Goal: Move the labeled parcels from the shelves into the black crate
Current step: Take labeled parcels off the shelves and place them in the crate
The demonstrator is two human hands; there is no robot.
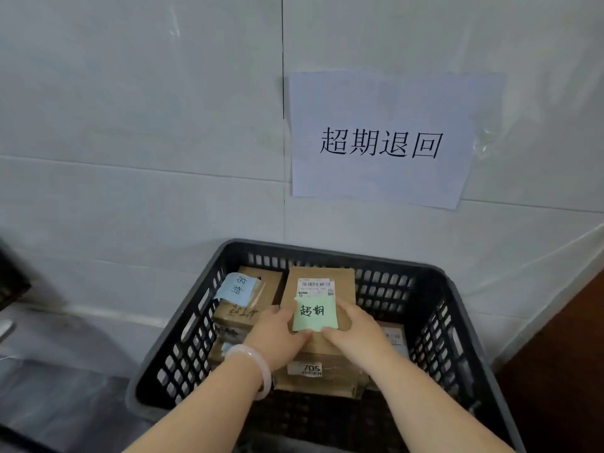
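A black slotted crate [438,308] stands against the white wall and holds several cardboard parcels. Both my hands are inside it on one brown parcel [322,279] that bears a barcode label and a green handwritten note [314,313]. My left hand [277,331] grips its near left edge, a pale bangle on the wrist. My right hand [353,325] grips its near right edge. This parcel lies on top of another box marked 705 [310,369]. A parcel with a blue note [237,289] sits at the crate's back left.
A white sheet with printed black characters [380,138] is taped to the wall above the crate. A dark brown surface [562,354] stands to the right. A dark object [11,276] shows at the left edge over a grey floor.
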